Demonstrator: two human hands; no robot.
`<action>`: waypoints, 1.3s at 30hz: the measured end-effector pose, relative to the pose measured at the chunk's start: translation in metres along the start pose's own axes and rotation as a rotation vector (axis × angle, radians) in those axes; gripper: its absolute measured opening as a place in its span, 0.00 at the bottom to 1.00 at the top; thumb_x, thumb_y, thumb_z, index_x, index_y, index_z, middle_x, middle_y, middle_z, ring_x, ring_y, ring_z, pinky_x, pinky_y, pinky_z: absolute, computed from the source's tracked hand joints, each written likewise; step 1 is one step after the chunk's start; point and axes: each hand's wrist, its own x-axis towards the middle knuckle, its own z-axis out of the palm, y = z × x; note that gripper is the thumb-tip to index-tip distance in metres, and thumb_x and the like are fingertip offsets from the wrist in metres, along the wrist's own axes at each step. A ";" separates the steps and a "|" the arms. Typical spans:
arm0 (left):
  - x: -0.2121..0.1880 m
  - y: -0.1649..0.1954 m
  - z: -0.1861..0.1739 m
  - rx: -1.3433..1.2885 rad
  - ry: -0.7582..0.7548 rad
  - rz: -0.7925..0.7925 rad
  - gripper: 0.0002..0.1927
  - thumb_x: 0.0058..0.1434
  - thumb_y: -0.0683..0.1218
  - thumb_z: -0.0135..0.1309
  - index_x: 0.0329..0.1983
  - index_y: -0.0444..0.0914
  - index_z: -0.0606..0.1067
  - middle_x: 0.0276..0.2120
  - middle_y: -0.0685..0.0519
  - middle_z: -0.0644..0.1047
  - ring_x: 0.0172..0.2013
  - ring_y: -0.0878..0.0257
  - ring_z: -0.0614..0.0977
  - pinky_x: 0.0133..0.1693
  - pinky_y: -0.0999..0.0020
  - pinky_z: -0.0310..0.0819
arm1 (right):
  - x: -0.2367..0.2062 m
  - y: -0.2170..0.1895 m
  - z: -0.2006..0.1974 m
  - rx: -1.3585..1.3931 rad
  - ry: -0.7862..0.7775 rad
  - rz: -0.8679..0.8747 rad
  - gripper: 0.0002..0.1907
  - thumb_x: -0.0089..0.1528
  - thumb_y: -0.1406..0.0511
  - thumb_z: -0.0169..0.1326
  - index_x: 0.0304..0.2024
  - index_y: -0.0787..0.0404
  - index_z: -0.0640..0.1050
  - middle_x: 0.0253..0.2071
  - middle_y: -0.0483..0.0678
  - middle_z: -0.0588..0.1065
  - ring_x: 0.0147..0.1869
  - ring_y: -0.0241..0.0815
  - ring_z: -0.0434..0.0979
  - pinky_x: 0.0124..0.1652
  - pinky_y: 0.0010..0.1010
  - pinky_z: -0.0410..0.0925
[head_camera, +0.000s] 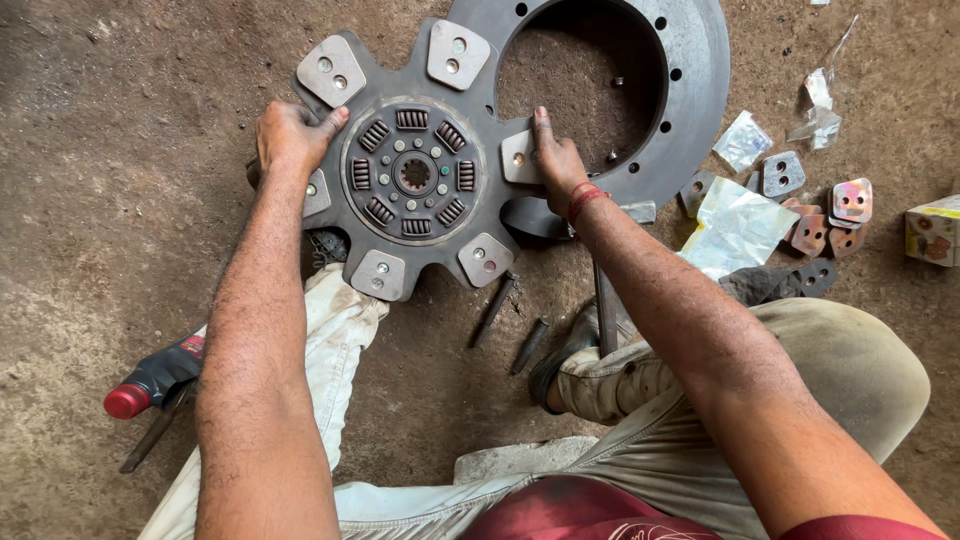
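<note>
A dark round clutch disc (413, 175) with a splined hub, a ring of springs and several pale friction pads on its arms lies in front of me, partly over a big steel ring (690, 90). My left hand (290, 135) grips the disc's left edge, thumb on top. My right hand (558, 160) presses on the right-hand pad, fingers flat and pointing away, a red thread around the wrist.
Loose friction pads (830, 215) and torn clear plastic wrappers (735, 225) lie on the dirt floor at right, next to a small box (932, 228). Two metal punches (493, 310) lie near my knees. A black bottle with a red cap (150, 385) sits at left.
</note>
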 end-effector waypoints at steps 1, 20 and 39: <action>-0.002 0.002 0.000 -0.003 0.012 0.011 0.26 0.54 0.66 0.69 0.29 0.40 0.81 0.29 0.50 0.83 0.31 0.61 0.82 0.40 0.56 0.78 | 0.001 0.001 0.000 -0.025 0.006 -0.015 0.49 0.62 0.32 0.43 0.53 0.73 0.75 0.51 0.58 0.77 0.54 0.45 0.81 0.54 0.39 0.73; -0.021 -0.001 -0.009 -0.061 0.084 -0.006 0.25 0.53 0.64 0.71 0.28 0.39 0.81 0.27 0.49 0.82 0.30 0.61 0.82 0.39 0.55 0.78 | -0.014 -0.012 0.012 -0.056 0.017 -0.086 0.46 0.62 0.34 0.40 0.50 0.71 0.79 0.46 0.55 0.80 0.49 0.43 0.82 0.51 0.36 0.74; -0.066 -0.058 -0.043 0.114 0.184 0.276 0.22 0.60 0.49 0.68 0.56 0.39 0.76 0.52 0.44 0.79 0.52 0.45 0.80 0.52 0.50 0.73 | -0.027 -0.012 0.006 -0.173 0.101 -0.456 0.41 0.69 0.37 0.40 0.60 0.66 0.73 0.54 0.51 0.76 0.56 0.41 0.77 0.55 0.33 0.70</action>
